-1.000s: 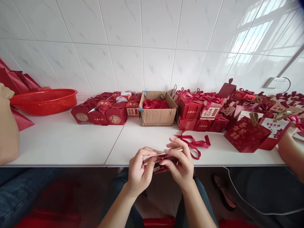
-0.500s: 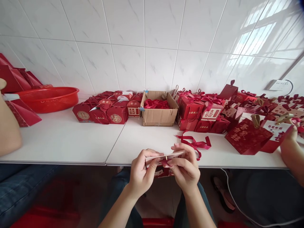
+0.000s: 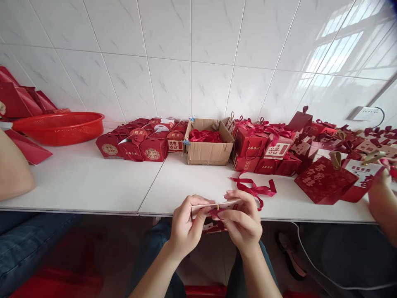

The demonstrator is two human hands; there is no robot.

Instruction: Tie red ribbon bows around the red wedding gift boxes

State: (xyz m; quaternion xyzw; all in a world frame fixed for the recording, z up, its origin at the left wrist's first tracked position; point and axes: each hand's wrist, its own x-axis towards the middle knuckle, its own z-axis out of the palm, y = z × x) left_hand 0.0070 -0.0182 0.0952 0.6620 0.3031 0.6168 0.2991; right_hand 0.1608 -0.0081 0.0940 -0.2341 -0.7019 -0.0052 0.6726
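Observation:
A small red-and-white gift box (image 3: 214, 226) is held in front of the table's near edge, above my lap. My left hand (image 3: 187, 223) is closed on its left side, thumb pressed near the middle. My right hand (image 3: 244, 223) grips the right side, its thumb and index finger pinching at a bit of dark red ribbon (image 3: 216, 212). Beside the ribbon, a small gold-coloured piece (image 3: 217, 207) sits at the box's pale top edge. Fingers cover much of the box. Loose red ribbons (image 3: 256, 188) lie on the table just past my right hand.
A cardboard box (image 3: 209, 154) of red ribbon stands ahead. Red gift boxes (image 3: 133, 145) are left of it, and stacked ribboned boxes (image 3: 251, 142) are right. A red plastic basket (image 3: 62, 130) stands far left. Co-workers' arms (image 3: 15, 169) show at both sides; the right one holds a box.
Both hands stay on the gift box, with only a slight shift of the fingers at the ribbon. The view has moved a little. The left co-worker's arm has shifted slightly.

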